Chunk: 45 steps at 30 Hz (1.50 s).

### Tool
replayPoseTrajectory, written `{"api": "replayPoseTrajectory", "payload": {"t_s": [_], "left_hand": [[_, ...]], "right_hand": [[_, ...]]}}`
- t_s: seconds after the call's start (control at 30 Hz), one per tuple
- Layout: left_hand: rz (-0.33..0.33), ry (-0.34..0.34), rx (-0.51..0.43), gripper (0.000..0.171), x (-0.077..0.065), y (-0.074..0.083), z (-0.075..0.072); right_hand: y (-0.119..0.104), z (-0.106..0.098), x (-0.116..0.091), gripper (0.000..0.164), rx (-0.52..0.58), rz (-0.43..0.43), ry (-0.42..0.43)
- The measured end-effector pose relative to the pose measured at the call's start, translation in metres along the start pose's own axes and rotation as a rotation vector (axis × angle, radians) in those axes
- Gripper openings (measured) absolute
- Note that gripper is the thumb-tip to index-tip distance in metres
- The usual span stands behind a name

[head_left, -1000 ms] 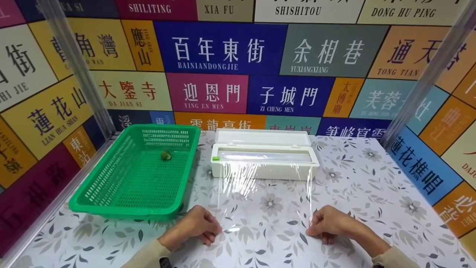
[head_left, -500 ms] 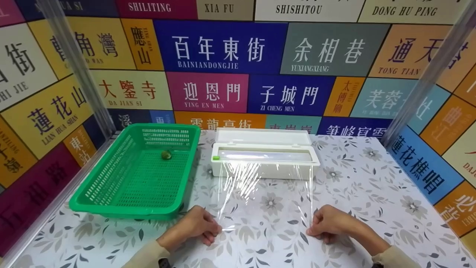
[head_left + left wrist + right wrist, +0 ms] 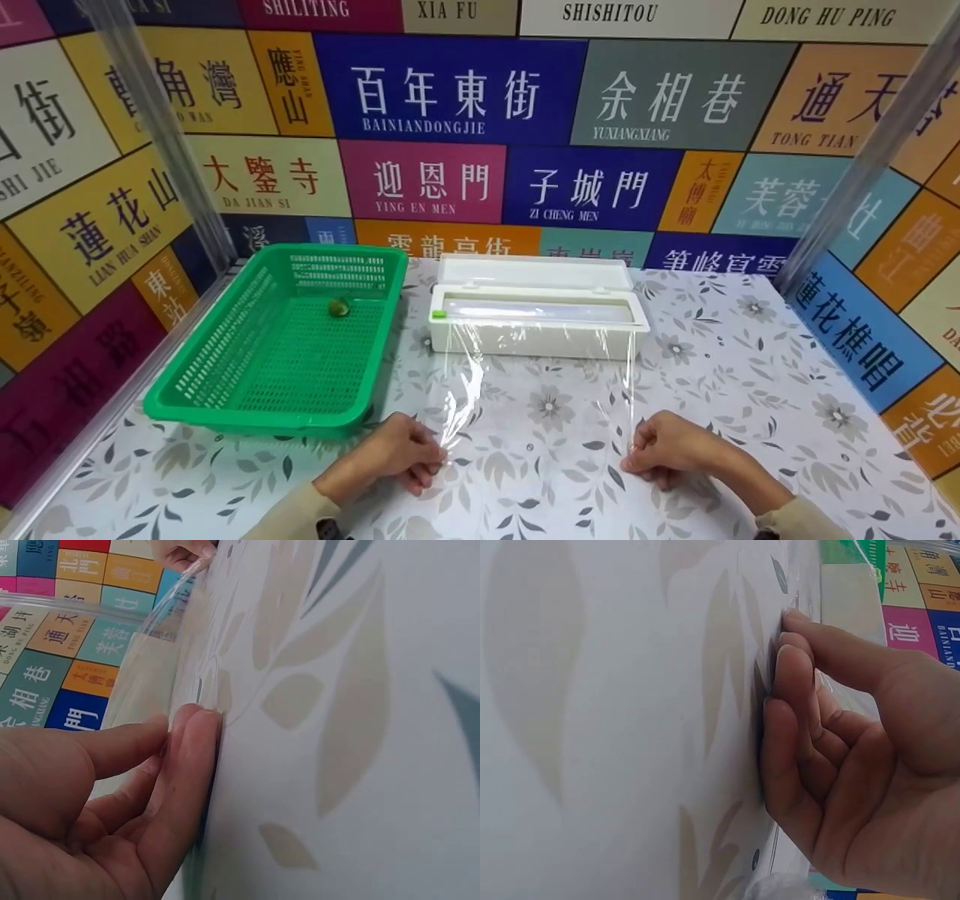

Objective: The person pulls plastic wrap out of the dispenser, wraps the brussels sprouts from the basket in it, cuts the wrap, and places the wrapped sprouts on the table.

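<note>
"Left hand [image 3: 407,454] and right hand [image 3: 664,450]: what did they hold?"

"Each pinched one side of the near end of a clear, glossy plastic film [image 3: 536,394], stretched above a white, grey-floral bench [image 3: 757,420]."

"Where did its far end lie?"

"It lay over the front rim of a long white plastic box [image 3: 540,293], right of a green perforated plastic basket [image 3: 300,364]."

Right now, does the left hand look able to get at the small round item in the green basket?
Probably, if it lets go first: the left hand pinches the clear film, but the green basket is open on top and nothing visible covers the small round item.
</note>
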<state>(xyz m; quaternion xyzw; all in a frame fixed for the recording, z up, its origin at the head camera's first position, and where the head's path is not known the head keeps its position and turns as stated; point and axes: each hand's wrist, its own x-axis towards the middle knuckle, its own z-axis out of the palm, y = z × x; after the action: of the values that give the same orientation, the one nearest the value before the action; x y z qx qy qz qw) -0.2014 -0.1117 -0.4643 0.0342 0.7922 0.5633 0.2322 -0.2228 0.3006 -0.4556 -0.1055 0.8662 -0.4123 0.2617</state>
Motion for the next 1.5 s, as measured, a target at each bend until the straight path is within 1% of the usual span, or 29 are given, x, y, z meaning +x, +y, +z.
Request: {"api": "replayPoseTrajectory", "payload": {"t_s": [0.13, 0.23, 0.27, 0.37, 0.47, 0.6, 0.7, 0.77, 0.87, 1.03, 1.1, 1.27, 1.4, 1.5], "left_hand": [[-0.003, 0.0, 0.054, 0.011, -0.006, 0.004, -0.001], [-0.009, -0.002, 0.105, 0.014, -0.014, 0.008, -0.001], [-0.005, -0.001, 0.126, 0.015, -0.017, 0.01, -0.001], [0.034, 0.001, 0.202, 0.02, -0.027, 0.02, -0.003], [0.057, 0.014, 0.258, 0.023, -0.036, 0.036, -0.008], [0.089, 0.05, 0.257, 0.024, -0.046, 0.062, -0.022], [0.098, 0.118, 0.24, 0.023, -0.051, 0.08, -0.036], [0.083, 0.172, 0.237, 0.023, -0.053, 0.091, -0.046], [0.07, 0.245, 0.241, 0.024, -0.053, 0.104, -0.062], [0.123, 0.32, 0.248, 0.029, -0.047, 0.115, -0.086], [0.139, 0.342, 0.243, 0.03, -0.044, 0.116, -0.094], [0.147, 0.381, 0.213, 0.034, -0.034, 0.114, -0.114], [0.157, 0.399, 0.151, 0.043, -0.024, 0.114, -0.128], [0.189, 0.407, 0.1, 0.051, -0.017, 0.113, -0.139]], "right_hand": [[0.0, -0.001, -0.001, 0.024, 0.006, -0.009, -0.003], [0.0, -0.002, -0.002, 0.025, -0.002, -0.008, 0.003], [0.0, -0.002, -0.003, 0.025, -0.004, -0.009, 0.004], [0.0, -0.004, -0.004, 0.027, -0.002, -0.011, 0.002], [0.001, -0.005, -0.005, 0.028, 0.007, -0.01, -0.001], [0.002, -0.005, -0.003, 0.028, 0.015, 0.004, 0.003], [0.002, -0.004, -0.002, 0.027, 0.018, 0.016, 0.008], [0.001, -0.003, -0.001, 0.027, 0.019, 0.022, 0.008], [0.001, -0.003, -0.001, 0.026, 0.02, 0.028, 0.008], [0.002, -0.002, -0.002, 0.027, 0.03, 0.02, 0.005], [0.002, -0.001, -0.002, 0.028, 0.034, 0.016, 0.003], [0.001, 0.0, 0.001, 0.027, 0.031, 0.021, 0.006], [0.001, 0.001, 0.001, 0.028, 0.031, 0.022, 0.01], [0.002, 0.0, 0.0, 0.028, 0.032, 0.018, 0.009]]}}
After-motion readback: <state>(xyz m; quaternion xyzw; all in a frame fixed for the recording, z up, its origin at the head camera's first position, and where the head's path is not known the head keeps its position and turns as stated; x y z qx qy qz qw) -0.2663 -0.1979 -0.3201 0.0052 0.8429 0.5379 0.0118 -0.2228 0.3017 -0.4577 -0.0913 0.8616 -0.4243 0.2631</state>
